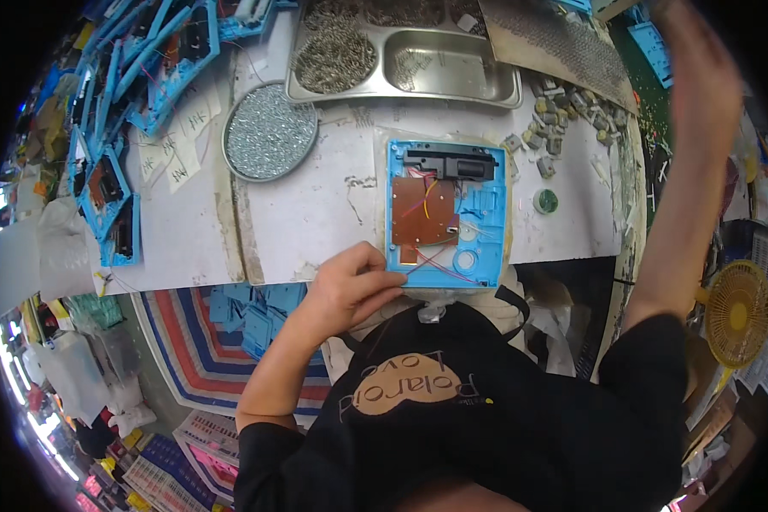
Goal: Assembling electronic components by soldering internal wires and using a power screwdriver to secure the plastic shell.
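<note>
A blue plastic casing (495, 226) lies open side up at the table's front edge. Inside it are a brown circuit board (412, 205), a black module (461, 162) along the far side, and thin red, yellow and white wires. My left hand (350, 286) has its thumb and fingers closed at the casing's near left corner. Far to the upper right, my right hand (695, 38) reaches past the table beside blue plastic parts (651, 47). Motion smears it and the picture's edge cuts it off, so its fingers and anything in them cannot be made out.
Behind the casing stands a steel tray (512, 94) of small metal parts. A round dish (270, 130) of screws sits to its left. Stacked blue casings (115, 205) rise far left; small metal motors (555, 124) and a green-topped round piece (545, 201) lie right. A yellow fan (736, 311) stands lower right.
</note>
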A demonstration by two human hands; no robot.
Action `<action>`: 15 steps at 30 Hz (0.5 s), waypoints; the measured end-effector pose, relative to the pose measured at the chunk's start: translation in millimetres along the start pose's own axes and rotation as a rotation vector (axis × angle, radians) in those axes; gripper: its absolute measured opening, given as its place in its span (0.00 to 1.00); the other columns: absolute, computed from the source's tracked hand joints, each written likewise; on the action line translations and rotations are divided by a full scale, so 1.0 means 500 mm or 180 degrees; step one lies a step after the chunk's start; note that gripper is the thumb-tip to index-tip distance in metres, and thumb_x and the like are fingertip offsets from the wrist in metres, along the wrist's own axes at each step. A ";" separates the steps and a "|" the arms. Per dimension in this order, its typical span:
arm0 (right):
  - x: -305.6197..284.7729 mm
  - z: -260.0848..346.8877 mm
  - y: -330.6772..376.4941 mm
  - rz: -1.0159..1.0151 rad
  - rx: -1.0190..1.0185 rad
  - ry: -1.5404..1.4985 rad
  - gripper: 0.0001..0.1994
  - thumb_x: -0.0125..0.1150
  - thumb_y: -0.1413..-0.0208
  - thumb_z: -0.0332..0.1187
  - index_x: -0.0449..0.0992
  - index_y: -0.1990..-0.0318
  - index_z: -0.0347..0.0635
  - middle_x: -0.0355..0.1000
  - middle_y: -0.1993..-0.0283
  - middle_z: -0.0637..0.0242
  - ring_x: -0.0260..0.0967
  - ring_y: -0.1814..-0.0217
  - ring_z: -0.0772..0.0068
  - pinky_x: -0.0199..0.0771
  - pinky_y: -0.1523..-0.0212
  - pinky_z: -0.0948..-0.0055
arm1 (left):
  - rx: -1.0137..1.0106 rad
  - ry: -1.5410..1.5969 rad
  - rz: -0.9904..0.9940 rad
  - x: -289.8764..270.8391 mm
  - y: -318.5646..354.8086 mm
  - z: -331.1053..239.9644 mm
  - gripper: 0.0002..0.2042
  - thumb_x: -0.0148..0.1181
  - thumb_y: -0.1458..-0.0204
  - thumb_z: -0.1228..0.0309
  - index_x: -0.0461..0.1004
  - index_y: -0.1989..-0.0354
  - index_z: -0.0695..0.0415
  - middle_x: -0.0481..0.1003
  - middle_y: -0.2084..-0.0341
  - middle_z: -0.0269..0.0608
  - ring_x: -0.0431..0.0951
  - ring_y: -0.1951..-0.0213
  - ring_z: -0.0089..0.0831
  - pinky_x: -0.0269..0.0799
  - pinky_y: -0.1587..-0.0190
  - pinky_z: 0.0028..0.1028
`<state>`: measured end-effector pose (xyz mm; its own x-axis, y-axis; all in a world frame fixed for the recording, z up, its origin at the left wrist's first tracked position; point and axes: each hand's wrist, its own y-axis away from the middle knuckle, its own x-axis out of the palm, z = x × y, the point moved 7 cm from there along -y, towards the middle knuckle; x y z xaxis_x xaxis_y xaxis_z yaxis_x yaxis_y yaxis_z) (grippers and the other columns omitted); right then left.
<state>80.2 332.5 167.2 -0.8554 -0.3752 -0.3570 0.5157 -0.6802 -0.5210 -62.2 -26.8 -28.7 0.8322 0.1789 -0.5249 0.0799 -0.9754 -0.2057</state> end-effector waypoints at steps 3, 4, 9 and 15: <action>0.160 -0.014 0.298 0.1634 0.0428 -0.0091 0.06 0.70 0.46 0.28 0.81 0.61 0.40 0.78 0.60 0.69 0.71 0.53 0.70 0.68 0.47 0.67 | -0.0082 -0.0108 0.0025 -0.003 0.007 -0.003 0.11 0.74 0.55 0.74 0.84 0.61 0.53 0.71 0.71 0.38 0.76 0.70 0.36 0.73 0.70 0.33; 0.196 -0.009 0.363 0.1810 0.0218 0.0099 0.10 0.73 0.51 0.29 0.81 0.61 0.44 0.76 0.62 0.68 0.71 0.53 0.66 0.71 0.50 0.67 | -0.0121 -0.0140 0.0010 -0.008 0.010 -0.007 0.11 0.74 0.55 0.74 0.84 0.61 0.53 0.72 0.71 0.38 0.76 0.71 0.36 0.73 0.70 0.33; 0.239 -0.005 0.456 0.1995 -0.0795 0.0650 0.12 0.75 0.60 0.30 0.80 0.66 0.49 0.75 0.61 0.73 0.67 0.50 0.58 0.67 0.49 0.57 | -0.0118 -0.0208 0.0057 -0.002 0.006 -0.001 0.13 0.76 0.57 0.74 0.85 0.61 0.53 0.71 0.71 0.37 0.76 0.70 0.34 0.72 0.69 0.31; 0.240 0.007 0.460 0.2119 -0.1003 0.0663 0.14 0.77 0.63 0.34 0.79 0.67 0.50 0.75 0.58 0.75 0.66 0.47 0.58 0.64 0.45 0.51 | -0.0088 -0.0179 -0.0039 0.003 0.009 -0.004 0.15 0.77 0.60 0.75 0.85 0.61 0.53 0.70 0.71 0.37 0.75 0.69 0.34 0.71 0.68 0.31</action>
<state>96.1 129.0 7.3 -0.3491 -0.4952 -0.7955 0.9351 -0.1288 -0.3302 -59.4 -31.2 -28.6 0.7989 0.1969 -0.5683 0.1055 -0.9761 -0.1899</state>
